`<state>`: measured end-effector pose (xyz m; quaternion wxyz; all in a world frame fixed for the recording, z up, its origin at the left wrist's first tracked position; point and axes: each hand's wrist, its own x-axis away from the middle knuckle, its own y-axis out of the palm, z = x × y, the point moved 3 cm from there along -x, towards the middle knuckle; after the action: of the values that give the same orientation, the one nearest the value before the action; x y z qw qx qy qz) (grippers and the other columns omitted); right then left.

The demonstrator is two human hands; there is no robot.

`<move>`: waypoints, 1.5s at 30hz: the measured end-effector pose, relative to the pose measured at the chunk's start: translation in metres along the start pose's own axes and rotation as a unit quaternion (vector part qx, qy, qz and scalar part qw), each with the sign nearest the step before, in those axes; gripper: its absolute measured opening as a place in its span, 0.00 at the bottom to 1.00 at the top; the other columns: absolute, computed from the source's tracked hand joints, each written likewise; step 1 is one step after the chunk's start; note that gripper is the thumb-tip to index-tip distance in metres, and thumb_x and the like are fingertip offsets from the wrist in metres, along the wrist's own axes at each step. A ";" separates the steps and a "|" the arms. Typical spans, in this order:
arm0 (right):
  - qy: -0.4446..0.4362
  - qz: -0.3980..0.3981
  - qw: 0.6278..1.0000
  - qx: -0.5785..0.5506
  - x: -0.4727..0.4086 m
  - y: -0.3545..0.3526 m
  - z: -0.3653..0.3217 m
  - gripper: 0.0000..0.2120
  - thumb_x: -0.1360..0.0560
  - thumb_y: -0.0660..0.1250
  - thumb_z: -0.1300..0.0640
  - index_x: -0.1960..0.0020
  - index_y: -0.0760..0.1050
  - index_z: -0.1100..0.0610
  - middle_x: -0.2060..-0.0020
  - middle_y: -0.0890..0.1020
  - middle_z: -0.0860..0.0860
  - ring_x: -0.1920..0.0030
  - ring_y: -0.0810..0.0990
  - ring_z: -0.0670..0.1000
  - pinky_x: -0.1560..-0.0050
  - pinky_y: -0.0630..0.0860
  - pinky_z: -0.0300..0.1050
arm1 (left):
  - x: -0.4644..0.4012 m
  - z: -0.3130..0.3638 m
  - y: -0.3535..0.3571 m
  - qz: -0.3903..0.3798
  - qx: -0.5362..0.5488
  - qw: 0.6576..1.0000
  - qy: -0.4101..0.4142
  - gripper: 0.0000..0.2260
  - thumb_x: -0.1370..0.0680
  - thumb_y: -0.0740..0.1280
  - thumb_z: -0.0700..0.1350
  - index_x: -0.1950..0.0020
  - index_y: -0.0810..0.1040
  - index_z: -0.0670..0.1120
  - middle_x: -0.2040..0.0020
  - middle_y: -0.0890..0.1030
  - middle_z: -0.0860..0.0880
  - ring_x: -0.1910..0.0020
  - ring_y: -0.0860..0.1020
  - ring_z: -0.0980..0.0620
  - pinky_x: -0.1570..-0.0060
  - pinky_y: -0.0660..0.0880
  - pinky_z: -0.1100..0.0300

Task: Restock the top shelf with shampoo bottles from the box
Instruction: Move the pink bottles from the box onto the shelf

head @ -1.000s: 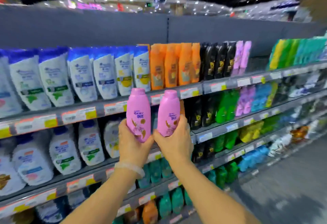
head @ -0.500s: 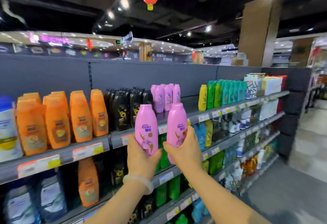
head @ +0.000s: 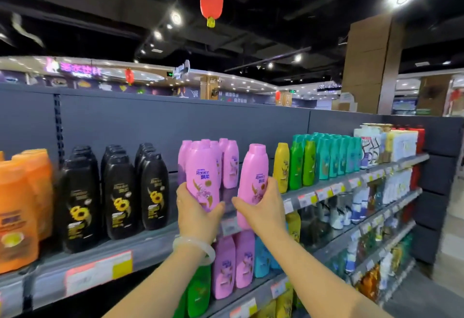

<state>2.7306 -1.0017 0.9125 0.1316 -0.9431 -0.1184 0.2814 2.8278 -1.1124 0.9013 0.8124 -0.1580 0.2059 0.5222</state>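
Supermarket aisle, top shelf (head: 155, 238). Left hand (head: 197, 213) and right hand (head: 261, 208) each have fingers clamped on a pink shampoo bottle (head: 202, 177), both at the shelf lip by the pink row (head: 229, 160). Risk: right bottle (head: 252, 179) is tilted and could knock the yellow bottle (head: 281, 167) beside it or tip off the edge.

Both forearms are bare, and a pale translucent bangle (head: 193, 249) circles the left wrist.

Both arms raised; left hand (head: 198, 213), right hand (head: 261, 207) gripping.
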 end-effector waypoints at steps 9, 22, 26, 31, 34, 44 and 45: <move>0.033 -0.072 0.996 -0.045 -0.109 0.071 0.055 0.31 0.39 0.77 0.53 0.43 0.64 0.54 0.48 0.75 0.52 0.54 0.75 0.51 0.65 0.68 0.38 | -0.082 -0.059 0.050 0.031 -0.048 0.997 -0.044 0.30 0.35 0.76 0.36 0.45 0.59 0.48 0.46 0.72 0.44 0.51 0.75 0.48 0.59 0.72 0.62; -0.009 -0.209 0.978 -0.004 -0.136 0.132 0.087 0.43 0.35 0.74 0.49 0.29 0.51 0.49 0.35 0.67 0.48 0.40 0.75 0.55 0.47 0.76 0.54 | -0.108 -0.090 0.059 0.028 -0.135 0.979 -0.151 0.22 0.29 0.72 0.40 0.44 0.62 0.45 0.48 0.76 0.45 0.50 0.77 0.48 0.51 0.75 0.60; -0.019 -0.222 0.975 0.006 -0.135 0.129 0.088 0.42 0.33 0.73 0.51 0.29 0.50 0.50 0.36 0.66 0.50 0.41 0.74 0.56 0.45 0.74 0.55 | -0.099 -0.082 0.053 0.025 -0.184 0.969 -0.161 0.23 0.31 0.74 0.40 0.41 0.67 0.45 0.44 0.76 0.44 0.47 0.78 0.45 0.43 0.75 0.50; -0.035 -0.226 0.973 0.036 -0.135 0.129 0.082 0.43 0.32 0.72 0.50 0.28 0.49 0.54 0.37 0.67 0.52 0.39 0.72 0.56 0.45 0.75 0.54 | -0.099 -0.077 0.053 0.035 -0.193 0.966 -0.168 0.22 0.31 0.74 0.40 0.41 0.69 0.43 0.45 0.79 0.44 0.48 0.79 0.45 0.43 0.75 0.50; -0.035 -0.220 0.974 0.038 -0.135 0.129 0.080 0.43 0.32 0.72 0.50 0.28 0.49 0.54 0.37 0.67 0.52 0.38 0.72 0.56 0.45 0.76 0.55 | -0.100 -0.078 0.057 0.053 -0.192 0.966 -0.167 0.23 0.32 0.74 0.40 0.41 0.69 0.44 0.44 0.78 0.45 0.47 0.78 0.45 0.44 0.75 0.53; -0.038 -0.222 0.974 0.030 -0.136 0.135 0.081 0.43 0.31 0.72 0.52 0.27 0.48 0.55 0.38 0.66 0.53 0.38 0.71 0.54 0.45 0.77 0.54 | -0.108 -0.084 0.066 0.057 -0.229 0.955 -0.177 0.28 0.31 0.73 0.42 0.36 0.65 0.48 0.43 0.76 0.47 0.47 0.76 0.48 0.53 0.72 0.61; -0.039 -0.222 0.974 0.031 -0.136 0.136 0.081 0.43 0.31 0.72 0.52 0.27 0.48 0.55 0.38 0.66 0.54 0.38 0.71 0.54 0.45 0.77 0.54 | -0.108 -0.084 0.066 0.057 -0.231 0.955 -0.178 0.28 0.31 0.73 0.43 0.35 0.65 0.48 0.43 0.76 0.47 0.47 0.76 0.48 0.52 0.73 0.61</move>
<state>2.5949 -1.1547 0.8722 0.2147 -0.8774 -0.3208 0.2849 2.7133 -1.2102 0.8798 0.7463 -0.2337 -0.0590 0.6204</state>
